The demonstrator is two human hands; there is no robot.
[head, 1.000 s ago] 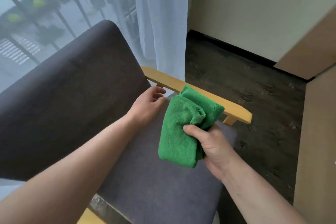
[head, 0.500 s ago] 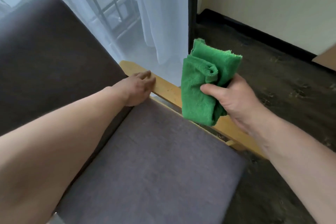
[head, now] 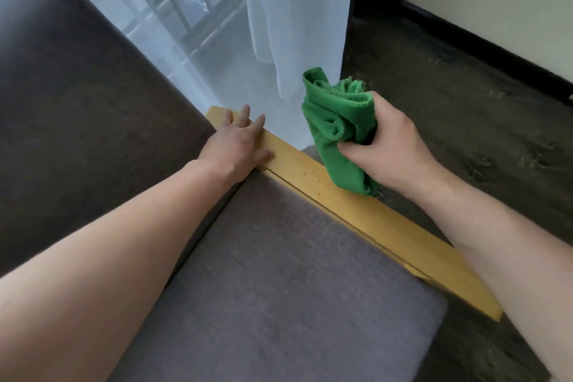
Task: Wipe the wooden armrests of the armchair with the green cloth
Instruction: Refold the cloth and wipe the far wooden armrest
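Note:
A light wooden armrest (head: 356,211) runs diagonally along the right side of the grey armchair, from the backrest toward the lower right. My left hand (head: 238,143) lies flat and open on the armrest's far end, next to the backrest. My right hand (head: 387,146) grips a bunched green cloth (head: 335,130). The cloth's lower end hangs down to the armrest's outer edge near its middle; I cannot tell if it touches the wood.
The dark grey backrest (head: 77,102) fills the left, the grey seat cushion (head: 279,288) the bottom centre. A white sheer curtain (head: 294,25) hangs just behind the armrest before a barred window. Dark floor (head: 465,118) and a cream wall with black skirting lie to the right.
My view has dropped closer over the armrest. My left hand went from the seat side onto the armrest's far end and spread flat. My right hand carried the cloth across the armrest to its outer side.

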